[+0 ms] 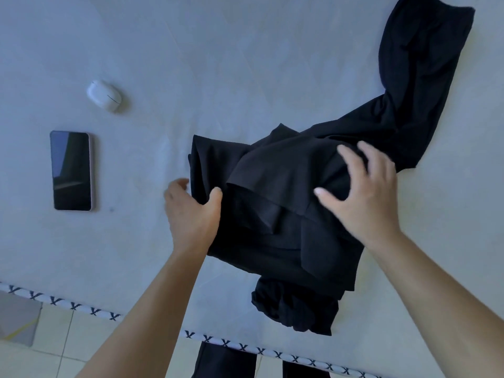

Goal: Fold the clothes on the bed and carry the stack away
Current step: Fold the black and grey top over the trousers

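A pile of black clothes (275, 192) lies on the pale bed sheet (218, 77), partly folded into a rough block near the bed's front edge. A long black piece (417, 85) trails from it toward the far right. My left hand (191, 211) grips the block's left edge, thumb on top and fingers behind the cloth. My right hand (365, 192) hovers with spread, curved fingers over the right side of the pile, touching the fabric. A crumpled black bundle (294, 306) sits below the block at the bed's edge.
A dark phone (71, 170) lies face up on the sheet at the left, with a white earbud case (105, 98) beyond it. The bed's patterned edge trim (81, 308) runs along the bottom; tiled floor (54, 350) and my dark trouser legs (223, 364) lie below it.
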